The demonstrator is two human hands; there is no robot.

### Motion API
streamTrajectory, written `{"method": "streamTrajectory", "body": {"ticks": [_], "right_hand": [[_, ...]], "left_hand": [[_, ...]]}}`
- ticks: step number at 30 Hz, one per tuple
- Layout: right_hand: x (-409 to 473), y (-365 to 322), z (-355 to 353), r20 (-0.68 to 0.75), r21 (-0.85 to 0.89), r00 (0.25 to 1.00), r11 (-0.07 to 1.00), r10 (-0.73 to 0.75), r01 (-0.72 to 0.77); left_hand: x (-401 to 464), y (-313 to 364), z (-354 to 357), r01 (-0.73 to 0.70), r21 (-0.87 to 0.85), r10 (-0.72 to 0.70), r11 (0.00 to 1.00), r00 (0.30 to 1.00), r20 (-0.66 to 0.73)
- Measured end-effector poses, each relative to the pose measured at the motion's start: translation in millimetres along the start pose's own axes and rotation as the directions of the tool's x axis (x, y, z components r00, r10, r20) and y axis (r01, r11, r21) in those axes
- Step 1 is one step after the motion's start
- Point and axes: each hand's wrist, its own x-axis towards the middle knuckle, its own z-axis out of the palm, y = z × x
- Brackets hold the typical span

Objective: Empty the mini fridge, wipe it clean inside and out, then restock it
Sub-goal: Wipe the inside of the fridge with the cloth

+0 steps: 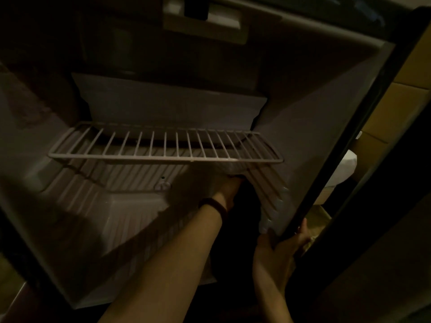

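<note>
Fridge: the small fridge (303, 117) is open and fills most of the view. It is dim inside, and its walls are pale.
Writing: no words or brand can be read anywhere.
Shelf: one white wire shelf (163, 145) sits across the middle, with nothing on it.
Floor: the ribbed fridge floor (121, 206) has a step at the back and a small round plug (162, 186).
Left hand: the left hand (229, 186) reaches deep under the shelf, by the right wall. Its fingers are hidden in the dark, so I cannot tell if it holds anything. A dark band (214, 206) is on the wrist.
Right hand: the right hand (283, 241) grips the fridge's black front edge (345, 159), fingers curled round it.
Top: a box-shaped part (207, 17) is cut off at the top.
Outside: brown cardboard boxes (405, 94) and something white (347, 169) show past the right edge, too blurry to name.
</note>
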Motion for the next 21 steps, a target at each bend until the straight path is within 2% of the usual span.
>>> {"method": "streamTrajectory", "body": {"ticks": [2, 3, 7, 15, 21], "right_hand": [[1.6, -1.6, -0.9, 0.024, -0.038, 0.999, 0.999, 0.029, -0.029], [2.4, -0.6, -1.9, 0.044, -0.049, 0.998, 0.998, 0.040, -0.038], [0.5, -4.3, -4.4, 0.071, -0.071, 0.997, 0.997, 0.015, -0.010], [-1.3, -0.6, -1.2, 0.011, -0.051, 1.000, 0.998, -0.024, 0.025], [-0.7, 0.8, -7.8, 0.039, -0.017, 0.997, 0.998, -0.063, 0.064]], "left_hand": [[4.9, 3.0, -2.5, -0.036, -0.001, 0.035, 0.999, 0.998, -0.059], [7.3, 1.5, -3.6, -0.022, -0.005, 0.021, 1.000, 0.999, -0.046], [-7.5, -1.3, -4.1, 0.106, 0.058, -0.112, 0.993, 0.986, 0.120], [-46.9, -14.2, 0.7, 0.168, 0.280, -0.243, 0.945, 0.936, 0.256], [-54.4, -14.8, 2.2, 0.211, 0.279, -0.281, 0.937, 0.929, 0.241]]}}
